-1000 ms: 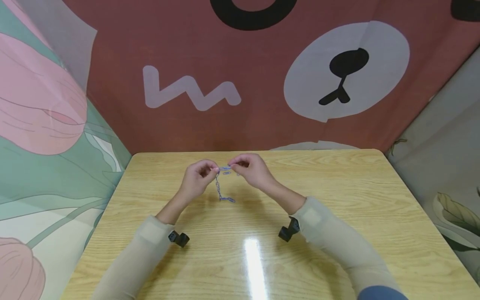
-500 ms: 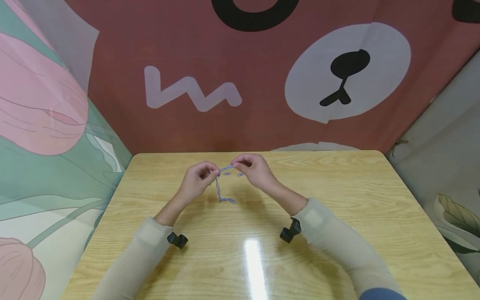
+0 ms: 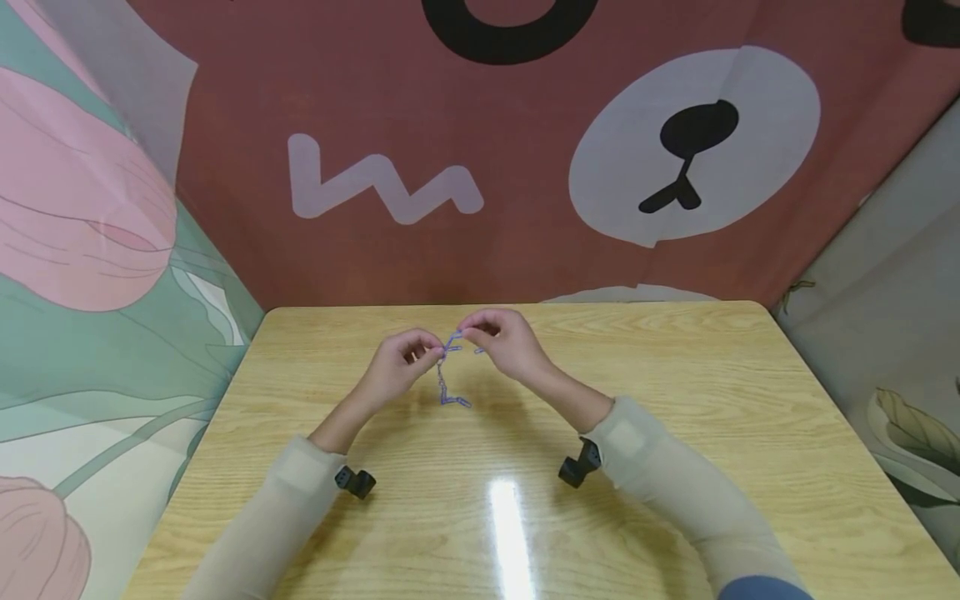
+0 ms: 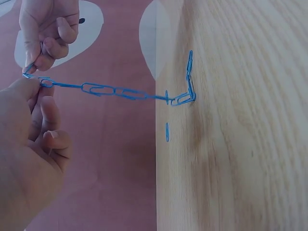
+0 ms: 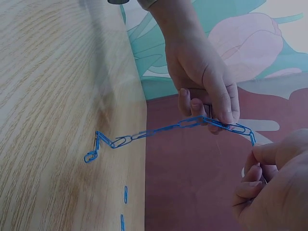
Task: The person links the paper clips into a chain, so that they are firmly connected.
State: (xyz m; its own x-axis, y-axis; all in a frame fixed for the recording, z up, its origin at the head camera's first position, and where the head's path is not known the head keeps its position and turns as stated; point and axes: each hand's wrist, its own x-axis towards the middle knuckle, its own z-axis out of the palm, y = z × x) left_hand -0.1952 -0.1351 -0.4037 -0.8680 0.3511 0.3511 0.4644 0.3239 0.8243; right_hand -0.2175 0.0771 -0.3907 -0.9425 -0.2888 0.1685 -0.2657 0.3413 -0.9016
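Fingertips obscure upper links of the single blue paper-clip chain (image 5: 166, 128), preventing a full count; the left hand (image 3: 405, 363) and right hand (image 3: 512, 343) each pinch it closed-fingered, its lower end resting on the wooden table (image 3: 637, 358). Versus the earlier frame, the left hand sits farther right, nearer the right hand. Two loose paper clips (image 5: 125, 194) lie farther back.

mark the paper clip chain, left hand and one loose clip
Paper clip chain (image 4: 115, 91): left wrist view, middle of hanging part.
Left hand (image 3: 395, 364): head view, middle of the hand.
Loose clip (image 5: 126, 194): right wrist view, its middle.
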